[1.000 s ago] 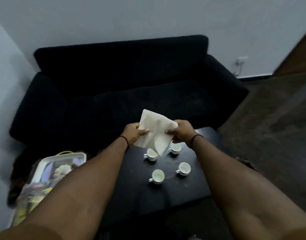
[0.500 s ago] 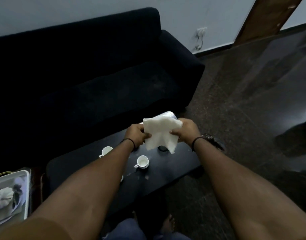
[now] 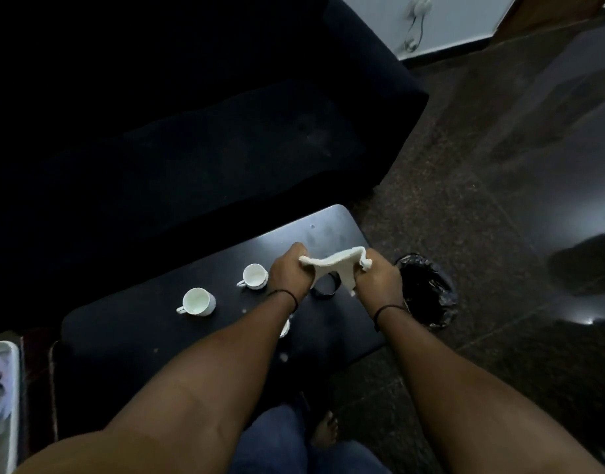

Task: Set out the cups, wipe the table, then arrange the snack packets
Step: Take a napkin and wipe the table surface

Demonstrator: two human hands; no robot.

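Observation:
A white cloth [image 3: 331,265] is stretched between my left hand [image 3: 289,273] and my right hand [image 3: 378,278], both gripping it above the right half of the low black table [image 3: 123,336]. Two white cups stand on the table: one [image 3: 196,301] left of centre, another [image 3: 255,276] just left of my left hand. A third white cup [image 3: 284,328] is mostly hidden under my left forearm. A dark round object [image 3: 323,289] sits on the table under the cloth.
A black sofa [image 3: 191,131] runs behind the table. A black plastic bag [image 3: 427,292] lies on the dark floor beside the table's right end. A white tray [image 3: 1,388] shows at the left edge. My leg and bare foot [image 3: 325,429] are below the table.
The view has swung right and tilted down. My hands have lowered toward the table, and the cloth has gone from hanging open to being pulled out narrow between them.

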